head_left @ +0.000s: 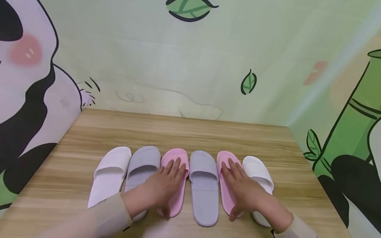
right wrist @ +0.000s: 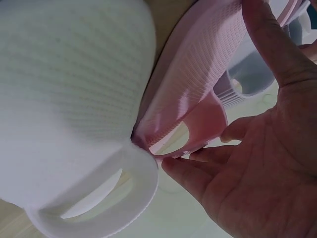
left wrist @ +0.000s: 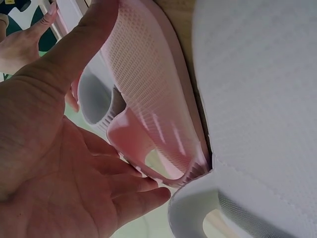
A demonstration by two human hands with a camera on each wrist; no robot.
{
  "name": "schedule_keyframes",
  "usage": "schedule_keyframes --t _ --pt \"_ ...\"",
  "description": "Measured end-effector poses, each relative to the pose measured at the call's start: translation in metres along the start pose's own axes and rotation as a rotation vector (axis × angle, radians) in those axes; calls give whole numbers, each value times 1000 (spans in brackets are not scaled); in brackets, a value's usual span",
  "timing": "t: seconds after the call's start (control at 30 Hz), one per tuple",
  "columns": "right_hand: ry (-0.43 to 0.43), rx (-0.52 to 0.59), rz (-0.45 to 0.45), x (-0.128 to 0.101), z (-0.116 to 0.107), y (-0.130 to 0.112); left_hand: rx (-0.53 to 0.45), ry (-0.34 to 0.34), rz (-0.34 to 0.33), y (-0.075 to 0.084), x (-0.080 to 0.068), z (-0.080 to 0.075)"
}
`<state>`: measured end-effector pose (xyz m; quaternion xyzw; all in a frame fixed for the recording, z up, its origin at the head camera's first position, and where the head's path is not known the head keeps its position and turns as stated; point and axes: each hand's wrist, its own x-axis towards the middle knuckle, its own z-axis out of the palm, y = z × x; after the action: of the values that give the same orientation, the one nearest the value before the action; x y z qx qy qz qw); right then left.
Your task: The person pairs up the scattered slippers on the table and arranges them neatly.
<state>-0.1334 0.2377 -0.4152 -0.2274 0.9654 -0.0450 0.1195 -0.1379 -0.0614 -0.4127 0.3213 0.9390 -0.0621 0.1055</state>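
Resting on two pink slippers, our left hand (head_left: 162,188) and right hand (head_left: 242,190) lay with fingers nearly straight; the left pink slipper (head_left: 176,178) and right pink slipper (head_left: 227,185) seemed light, soft foam, best gripped at the sides.

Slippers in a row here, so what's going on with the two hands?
A person has six slippers lined up side by side on a wooden table: white, grey, pink, grey, pink, white. The left hand rests on the left pink slipper, fingers spread over its strap and thumb at its side. The right hand lies the same way on the right pink slipper. Both pink slippers lie flat in the row, and neither hand touches the grey slipper between them.
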Motion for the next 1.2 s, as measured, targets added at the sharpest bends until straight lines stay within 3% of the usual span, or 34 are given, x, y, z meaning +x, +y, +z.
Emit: schedule_keyframes --t 0.87,1.2 --pt "-32 -19 -6 19 -6 13 14 -41 -49 -11 20 -8" --pt "-63 -37 31 26 -8 15 15 -75 -51 -17 30 -13"
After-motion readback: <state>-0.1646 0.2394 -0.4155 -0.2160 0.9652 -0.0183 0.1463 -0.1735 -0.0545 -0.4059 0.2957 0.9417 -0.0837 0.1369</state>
